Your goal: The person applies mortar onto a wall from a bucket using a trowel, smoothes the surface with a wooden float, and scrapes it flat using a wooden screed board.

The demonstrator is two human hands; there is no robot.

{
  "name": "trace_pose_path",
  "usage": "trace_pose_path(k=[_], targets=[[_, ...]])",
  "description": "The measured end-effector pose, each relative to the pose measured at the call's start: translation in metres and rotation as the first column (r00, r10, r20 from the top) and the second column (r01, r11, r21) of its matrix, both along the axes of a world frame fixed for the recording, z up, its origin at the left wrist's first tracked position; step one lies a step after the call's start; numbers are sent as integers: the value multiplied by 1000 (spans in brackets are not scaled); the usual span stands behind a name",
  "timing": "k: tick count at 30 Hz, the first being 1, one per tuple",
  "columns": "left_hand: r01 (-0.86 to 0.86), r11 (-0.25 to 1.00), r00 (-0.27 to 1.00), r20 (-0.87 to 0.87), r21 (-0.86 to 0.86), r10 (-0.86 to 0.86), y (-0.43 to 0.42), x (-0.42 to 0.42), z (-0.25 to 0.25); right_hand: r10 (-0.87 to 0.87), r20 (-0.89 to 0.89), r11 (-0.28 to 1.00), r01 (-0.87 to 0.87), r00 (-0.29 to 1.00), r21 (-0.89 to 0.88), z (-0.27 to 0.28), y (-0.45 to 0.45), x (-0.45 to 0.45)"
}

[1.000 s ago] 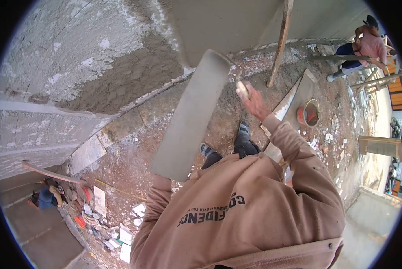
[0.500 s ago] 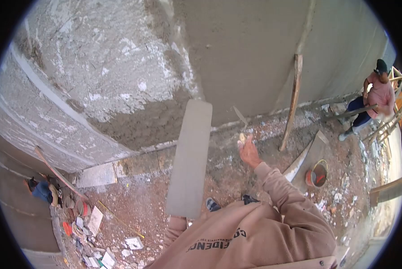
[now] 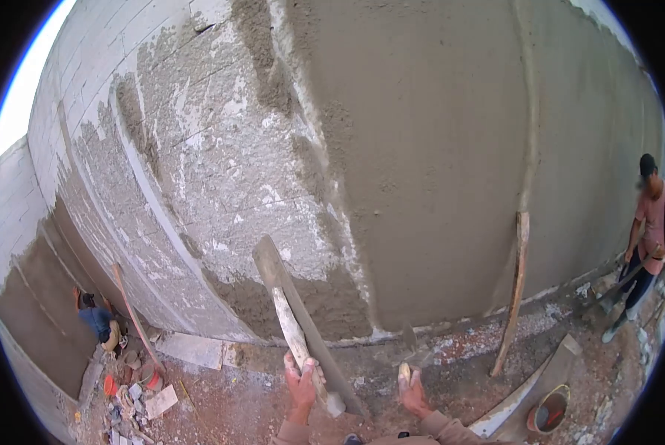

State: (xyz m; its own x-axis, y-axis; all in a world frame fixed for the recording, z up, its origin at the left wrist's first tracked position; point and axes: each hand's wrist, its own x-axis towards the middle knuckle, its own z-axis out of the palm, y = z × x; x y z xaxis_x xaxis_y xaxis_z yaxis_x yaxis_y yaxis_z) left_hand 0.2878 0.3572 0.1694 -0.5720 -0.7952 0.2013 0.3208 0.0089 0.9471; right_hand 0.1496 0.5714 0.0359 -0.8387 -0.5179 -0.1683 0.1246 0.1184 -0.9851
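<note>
My left hand is wrapped round the pale, mortar-smeared handle of a long plastering float. The float stands tilted, its board edge-on toward the wall and its upper end in front of the rough patch. In my right hand is the light-coloured handle of a trowel, its blurred grey blade pointing up toward the foot of the wall. Ahead, the wall carries smooth grey plaster on the right and a rough, patchy coat on the left. Neither tool visibly touches the wall.
A wooden plank leans on the wall to the right, another at left. A bucket stands beside a board. One person stands far right; another crouches far left near rubble and buckets.
The view has tilted up, showing more wall. The float has turned from its flat face toward me to its handle side and edge. My right hand still holds the trowel, now lower in view.
</note>
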Motion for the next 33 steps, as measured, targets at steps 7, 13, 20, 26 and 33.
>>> trace_pose_path(k=[7,13,20,26,33], targets=[[-60,989,986,-164,-137,37,14,-47,-64,177,-691,944,-320,701,-83,138,-57,9],[73,995,952,-290,-75,-92,-22,-45,-96,221,-665,920,-379,714,-101,101,-142,24],[-142,990,990,-11,22,142,-142,-70,-115,328,121,688,-150,937,-710,128,-197,-12],[-60,991,966,-256,-118,28,-246,-213,28,14,147,788,79,989,-611,100,-145,-94],[-287,788,943,-304,-545,134,-319,-381,302,-297,152,903,329,943,-278,-41,-63,-179]])
